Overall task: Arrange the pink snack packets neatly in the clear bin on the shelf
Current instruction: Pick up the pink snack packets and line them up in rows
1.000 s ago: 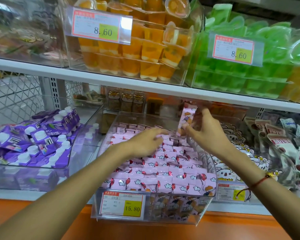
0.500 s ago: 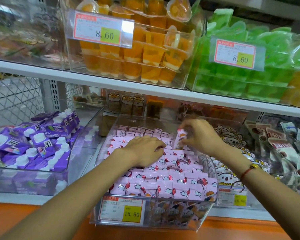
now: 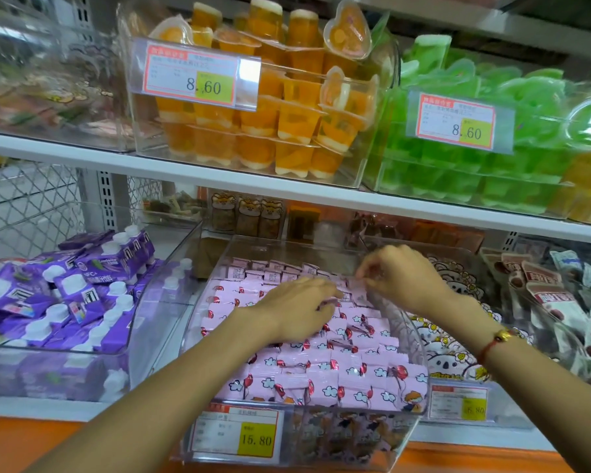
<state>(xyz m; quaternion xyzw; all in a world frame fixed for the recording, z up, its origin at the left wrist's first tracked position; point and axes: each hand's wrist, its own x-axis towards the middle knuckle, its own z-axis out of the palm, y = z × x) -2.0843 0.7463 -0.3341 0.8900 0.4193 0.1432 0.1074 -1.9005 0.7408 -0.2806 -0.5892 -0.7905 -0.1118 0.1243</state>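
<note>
A person's two bare hands reach into a clear bin (image 3: 413, 339) that sits on the lower shelf (image 3: 31, 409) of a shop display, between two other clear bins. The bin is packed with pink snack packets (image 3: 325, 373) printed with red balloons and white clouds, lying in overlapping rows from its front wall to near its back wall.

The left hand (image 3: 296, 312) lies palm down on the packets at about the middle of the bin, fingers stretched forward and lightly bent, pressing on the rows; whether it holds a packet cannot be told. The right hand (image 3: 403, 278) is over the back right part of the bin, close to its right wall, with fingers curled and fingertips pinching the edge of one pink packet among the rear rows. A red cord bracelet (image 3: 492, 343) circles the right wrist.

A price label (image 3: 236, 435) reading 15.80 is fixed to the bin's front wall. The bin to the left holds purple drink cartons (image 3: 82, 288) with white caps. On the upper shelf (image 3: 219, 174) stand bins of orange jelly cups (image 3: 287, 121) and green jelly cups (image 3: 526, 124), each marked 8.60.
</note>
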